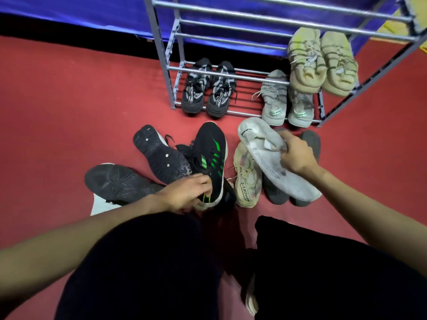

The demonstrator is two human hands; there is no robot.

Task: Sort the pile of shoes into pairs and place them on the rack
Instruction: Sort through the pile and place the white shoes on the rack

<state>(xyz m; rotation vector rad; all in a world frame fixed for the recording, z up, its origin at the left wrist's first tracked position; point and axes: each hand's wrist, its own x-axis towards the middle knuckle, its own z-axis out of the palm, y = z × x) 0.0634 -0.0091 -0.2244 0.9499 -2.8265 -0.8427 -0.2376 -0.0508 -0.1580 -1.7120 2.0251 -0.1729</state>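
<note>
My left hand (188, 192) grips the heel end of a black shoe with green stripes (211, 155) lying in the pile on the red floor. My right hand (298, 153) holds a white shoe (265, 155), sole side up, lifted over the pile. Under the white shoe lie a cream shoe (247, 181) and two dark grey shoes (309, 142), partly hidden. Two black shoes lie sole-up at the left (159, 155), (115, 183). The grey metal rack (166, 65) holds a black-and-white pair (208, 88) and a light grey pair (286, 100) on its bottom shelf, and a beige pair (321, 63) one shelf higher.
A blue cloth (80, 15) hangs behind the rack. The middle of the rack's bottom shelf (245, 98) shows bare bars between the two pairs. My dark-clothed legs (161, 262) fill the lower frame. A white scrap (101, 204) lies under the left black shoe.
</note>
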